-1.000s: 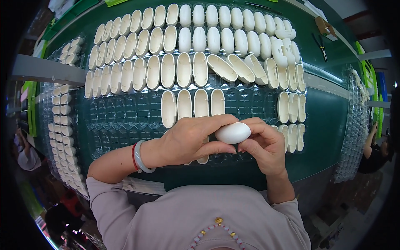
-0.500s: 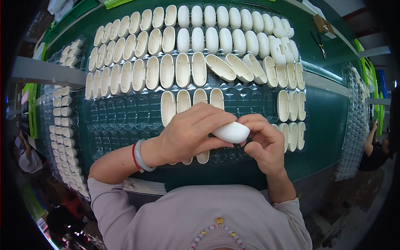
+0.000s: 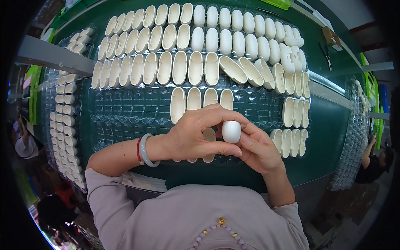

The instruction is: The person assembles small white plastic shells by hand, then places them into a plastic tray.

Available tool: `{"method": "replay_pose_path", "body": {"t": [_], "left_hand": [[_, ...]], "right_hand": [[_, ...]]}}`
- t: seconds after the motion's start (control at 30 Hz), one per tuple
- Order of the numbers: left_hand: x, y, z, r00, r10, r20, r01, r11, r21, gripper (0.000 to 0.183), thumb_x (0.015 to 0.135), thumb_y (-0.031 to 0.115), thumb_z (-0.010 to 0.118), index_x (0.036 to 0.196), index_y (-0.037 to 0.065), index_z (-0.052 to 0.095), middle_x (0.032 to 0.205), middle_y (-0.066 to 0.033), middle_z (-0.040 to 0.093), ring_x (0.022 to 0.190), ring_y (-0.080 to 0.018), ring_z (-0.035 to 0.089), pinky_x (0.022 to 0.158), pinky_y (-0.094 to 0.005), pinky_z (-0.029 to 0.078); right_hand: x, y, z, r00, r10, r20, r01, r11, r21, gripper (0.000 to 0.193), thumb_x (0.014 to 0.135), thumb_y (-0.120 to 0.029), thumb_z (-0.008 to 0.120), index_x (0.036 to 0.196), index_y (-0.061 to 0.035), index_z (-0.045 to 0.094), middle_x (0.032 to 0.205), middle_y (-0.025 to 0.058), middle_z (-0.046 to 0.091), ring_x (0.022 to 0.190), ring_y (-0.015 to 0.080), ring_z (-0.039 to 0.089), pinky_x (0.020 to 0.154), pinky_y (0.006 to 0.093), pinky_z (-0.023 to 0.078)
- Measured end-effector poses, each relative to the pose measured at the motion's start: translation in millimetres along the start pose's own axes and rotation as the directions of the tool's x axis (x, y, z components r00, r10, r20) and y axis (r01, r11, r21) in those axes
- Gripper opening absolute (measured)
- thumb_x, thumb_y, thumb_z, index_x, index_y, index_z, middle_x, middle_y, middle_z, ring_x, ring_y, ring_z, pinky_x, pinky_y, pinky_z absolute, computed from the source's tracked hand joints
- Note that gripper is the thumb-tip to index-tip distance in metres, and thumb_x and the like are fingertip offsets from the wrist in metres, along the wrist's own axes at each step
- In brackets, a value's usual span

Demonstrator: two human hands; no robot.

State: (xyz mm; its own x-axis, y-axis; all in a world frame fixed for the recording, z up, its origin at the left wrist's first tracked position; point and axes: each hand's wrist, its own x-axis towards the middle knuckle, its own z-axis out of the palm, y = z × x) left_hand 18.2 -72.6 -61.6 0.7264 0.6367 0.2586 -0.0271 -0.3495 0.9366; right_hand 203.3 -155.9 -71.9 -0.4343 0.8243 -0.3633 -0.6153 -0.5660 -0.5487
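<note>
A small white oval plastic shell (image 3: 231,131) is held up between my hands, turned so one rounded end shows. My right hand (image 3: 262,151) grips it from the right, with the thumb against its side. My left hand (image 3: 189,130) curves around it in a C, forefinger along its top and thumb below; a gap shows between the palm and the shell. Beneath my hands, a clear plastic tray (image 3: 125,104) carries a short row of cream-coloured open half shells (image 3: 178,104), partly hidden by my left hand.
Long rows of half shells (image 3: 179,68) fill the far trays, some hollow side up, others as white domes (image 3: 225,18). More stand at the right (image 3: 287,112) and in a left-hand tray (image 3: 68,121). Pliers (image 3: 327,57) and a small cardboard box (image 3: 332,38) lie far right.
The white shell has turned from lying lengthwise to end-on. My right hand has closed in under it, and my left fingers have opened wider around it. The whole view has shifted slightly.
</note>
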Motion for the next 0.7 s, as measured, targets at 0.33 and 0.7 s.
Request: {"method": "replay_pose_path", "body": {"t": [0.33,0.7], "left_hand": [[4.6,2.1,2.3,0.996,0.080,0.030,-0.080,0.997,0.006,0.044,0.063,0.015,0.083,0.102,0.006,0.066,0.083,-0.0064,0.063,0.073,-0.0192,0.056,0.064,-0.0291,0.043],[1.9,1.2,3.0,0.999,-0.039,0.037,0.040,0.999,-0.016,0.041,0.070,0.024,0.078,0.105,0.008,0.065,0.082,-0.0034,0.061,0.075,-0.0149,0.054,0.061,-0.0252,0.046]], "right_hand": [[-1.7,0.1,-2.6,0.999,0.013,0.036,-0.014,1.000,0.012,0.040,0.097,-0.014,0.041,0.134,-0.0013,0.032,0.121,0.0122,0.046,0.111,0.0194,0.050,0.092,0.0333,0.044],[-1.0,1.8,-2.0,0.999,0.037,0.022,-0.037,0.999,0.002,0.038,0.097,-0.012,0.041,0.133,-0.0029,0.036,0.122,0.0102,0.046,0.111,0.0169,0.049,0.092,0.0310,0.044]]}}
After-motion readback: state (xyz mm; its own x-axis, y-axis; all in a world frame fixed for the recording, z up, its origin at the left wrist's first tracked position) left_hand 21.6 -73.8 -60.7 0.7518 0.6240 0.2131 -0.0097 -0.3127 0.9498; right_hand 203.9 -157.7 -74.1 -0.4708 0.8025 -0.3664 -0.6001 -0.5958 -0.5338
